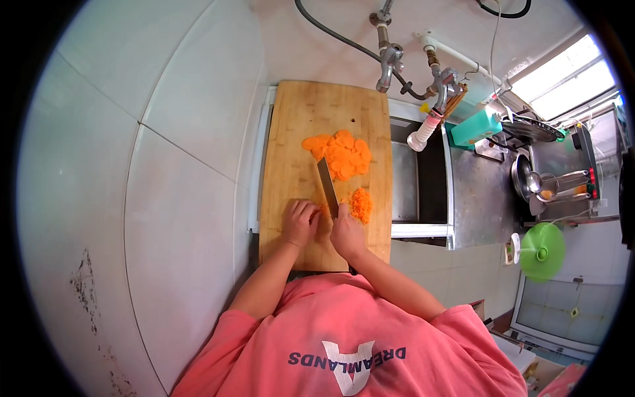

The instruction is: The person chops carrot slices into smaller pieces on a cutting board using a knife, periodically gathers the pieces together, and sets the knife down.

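A cleaver-like kitchen knife [327, 186] is in my right hand [348, 234], its fingers wrapped round the handle. The broad blade points away from me and tilts a little left. Left of the blade, my left hand [301, 221] rests on the wooden cutting board [291, 152] with curled fingers. A bit of orange carrot shows at its fingertips, mostly hidden by them. Beyond the knife lies a pile of round carrot slices [344, 152], close to the blade's far end. Finely chopped carrot [361, 206] is heaped to the right of the knife.
White tiled wall [188, 152] runs close along the left. A metal sink [405, 178] adjoins the board's right side, with taps [390, 66] above. Farther right are a turquoise bottle [477, 126], pans [522, 177], ladles [534, 180] and a green fan [542, 253].
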Tool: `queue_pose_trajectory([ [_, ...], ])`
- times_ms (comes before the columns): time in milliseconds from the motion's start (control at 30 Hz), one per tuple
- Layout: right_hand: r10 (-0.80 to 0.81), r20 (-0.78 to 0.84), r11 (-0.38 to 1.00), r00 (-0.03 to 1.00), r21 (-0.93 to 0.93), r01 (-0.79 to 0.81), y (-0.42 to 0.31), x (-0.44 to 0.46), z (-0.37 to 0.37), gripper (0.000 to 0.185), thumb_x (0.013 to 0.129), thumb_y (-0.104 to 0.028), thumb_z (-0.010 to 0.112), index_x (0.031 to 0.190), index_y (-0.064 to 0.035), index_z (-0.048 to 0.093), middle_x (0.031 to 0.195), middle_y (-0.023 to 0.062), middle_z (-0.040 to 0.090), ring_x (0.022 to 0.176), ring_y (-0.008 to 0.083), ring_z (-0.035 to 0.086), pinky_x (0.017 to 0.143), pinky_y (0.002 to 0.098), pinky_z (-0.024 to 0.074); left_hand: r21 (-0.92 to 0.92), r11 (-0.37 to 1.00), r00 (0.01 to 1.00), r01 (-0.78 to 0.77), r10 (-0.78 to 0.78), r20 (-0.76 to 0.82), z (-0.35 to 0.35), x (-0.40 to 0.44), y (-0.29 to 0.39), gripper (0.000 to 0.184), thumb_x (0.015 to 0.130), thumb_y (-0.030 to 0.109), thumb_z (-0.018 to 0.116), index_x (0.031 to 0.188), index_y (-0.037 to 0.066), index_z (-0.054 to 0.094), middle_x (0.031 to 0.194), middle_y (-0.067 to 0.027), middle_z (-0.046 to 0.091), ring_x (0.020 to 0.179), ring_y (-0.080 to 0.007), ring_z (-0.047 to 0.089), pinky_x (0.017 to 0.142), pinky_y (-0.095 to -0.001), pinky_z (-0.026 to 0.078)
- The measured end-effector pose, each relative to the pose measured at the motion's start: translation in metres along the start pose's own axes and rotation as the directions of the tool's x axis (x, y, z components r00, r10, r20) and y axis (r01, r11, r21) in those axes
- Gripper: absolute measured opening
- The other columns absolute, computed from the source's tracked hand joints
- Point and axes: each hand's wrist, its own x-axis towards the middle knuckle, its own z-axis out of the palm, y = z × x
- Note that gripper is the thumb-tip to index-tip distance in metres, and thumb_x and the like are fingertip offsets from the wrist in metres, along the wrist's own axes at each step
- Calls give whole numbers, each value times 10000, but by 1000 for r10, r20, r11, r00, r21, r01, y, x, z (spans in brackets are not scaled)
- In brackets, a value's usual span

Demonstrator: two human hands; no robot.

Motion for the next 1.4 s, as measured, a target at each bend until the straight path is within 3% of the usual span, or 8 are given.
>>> queue_pose_trajectory([
  [300,18,116,991,993,-131,-3,-11,3,-2,344,743,-47,572,1026,-13,379,864,249,614,782,427,614,681,497,491,27,1000,1000,-15,15,-2,0,1,-1,114,700,6,676,786,40,609,840,-93,598,816,-299,551,718,-380,461],
  [600,55,53,998,997,27,-57,-6,1,6,247,829,-52,524,1018,-1,375,884,279,596,800,455,591,675,513,469,0,1000,1000,-13,13,1,-3,0,0,124,698,7,677,804,40,620,849,-95,600,830,-299,553,726,-379,463],
  [1133,6,106,998,994,-65,1,-12,2,5,266,798,-66,532,1000,-6,368,869,269,596,755,454,599,660,515,475,14,1000,1000,9,-9,-26,1,-2,-3,131,696,3,673,811,41,623,856,-86,608,824,-296,561,722,-374,469],
  [1300,103,69,995,992,1,-103,-9,3,11,261,812,-56,540,996,7,366,838,282,601,760,446,600,657,510,475,9,1000,1000,19,-19,2,-2,-1,-1,140,691,-8,675,810,43,624,859,-85,608,833,-295,561,729,-374,469],
  [1400,77,57,997,995,10,-77,-5,3,11,247,830,-52,537,996,15,367,824,290,601,765,447,597,654,509,472,12,1000,1000,18,-18,11,-3,-1,0,144,688,-10,678,810,44,623,859,-85,606,842,-295,561,735,-375,469],
])
